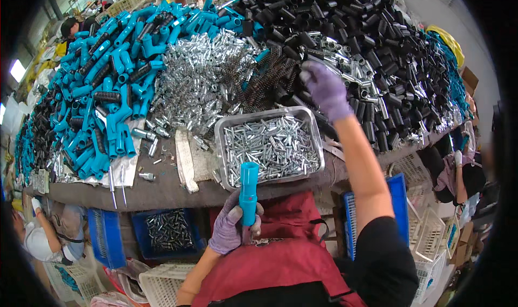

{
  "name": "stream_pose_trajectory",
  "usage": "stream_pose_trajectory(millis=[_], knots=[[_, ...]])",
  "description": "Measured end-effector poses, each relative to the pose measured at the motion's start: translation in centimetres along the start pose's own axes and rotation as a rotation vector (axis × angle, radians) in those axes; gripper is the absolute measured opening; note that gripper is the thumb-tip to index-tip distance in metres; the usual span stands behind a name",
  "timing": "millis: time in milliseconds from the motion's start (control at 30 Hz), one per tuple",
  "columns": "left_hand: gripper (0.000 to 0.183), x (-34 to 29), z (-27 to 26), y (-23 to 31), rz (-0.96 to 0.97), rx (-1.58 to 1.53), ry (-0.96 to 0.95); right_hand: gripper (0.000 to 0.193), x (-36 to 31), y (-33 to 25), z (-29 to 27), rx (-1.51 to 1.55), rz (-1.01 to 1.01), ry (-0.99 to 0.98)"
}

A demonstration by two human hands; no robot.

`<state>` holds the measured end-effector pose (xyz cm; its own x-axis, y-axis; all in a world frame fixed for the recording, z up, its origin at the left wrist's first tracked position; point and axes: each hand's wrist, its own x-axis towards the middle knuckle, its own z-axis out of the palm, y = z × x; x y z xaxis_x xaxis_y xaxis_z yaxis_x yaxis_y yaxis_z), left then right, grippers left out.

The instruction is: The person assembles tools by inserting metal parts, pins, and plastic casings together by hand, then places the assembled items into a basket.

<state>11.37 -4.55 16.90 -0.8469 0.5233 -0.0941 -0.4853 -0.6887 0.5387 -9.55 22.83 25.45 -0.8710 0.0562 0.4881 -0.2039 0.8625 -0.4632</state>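
Note:
My left hand point(229, 229), in a purple glove, is wrapped round a teal plastic tubular housing point(249, 191) held upright at the table's near edge, its round open end up. My right hand point(326, 91), also gloved, reaches over the pile at the border between dark coil springs point(270, 80) and black plastic sleeves point(377, 64). Its fingers are drawn together at the pile; what they hold, if anything, I cannot make out. Between my hands stands a metal tray point(220, 140) filled with small silvery pins point(270, 145).
Teal handle-shaped housings point(116, 118) heap up on the left, beside shiny metal parts point(189, 75). Two thin rods point(111, 188) lie at the near edge. Below are a blue bin point(141, 247) of metal pieces and a blue crate point(399, 199). Co-workers point(46, 226) sit at both sides.

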Motion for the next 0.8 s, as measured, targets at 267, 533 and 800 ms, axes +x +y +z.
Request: stream_pose_trajectory(millis=[267, 533, 800], knots=[[0.053, -0.6, 1.0, -0.1, 0.008, 0.042, 0.100, 0.046, 8.4, 6.1, 0.4, -0.688, -0.258, -0.320], [0.057, 0.7, 1.1, 1.3, -0.144, -0.005, 0.126, 0.048, -2.2, -0.6, -2.9, 1.132, 0.003, -0.224], [0.058, 0.8, 0.4, 2.3, -0.216, -0.078, 0.050, 0.040, -5.1, -4.8, -1.0, 1.248, -0.109, -0.375]])
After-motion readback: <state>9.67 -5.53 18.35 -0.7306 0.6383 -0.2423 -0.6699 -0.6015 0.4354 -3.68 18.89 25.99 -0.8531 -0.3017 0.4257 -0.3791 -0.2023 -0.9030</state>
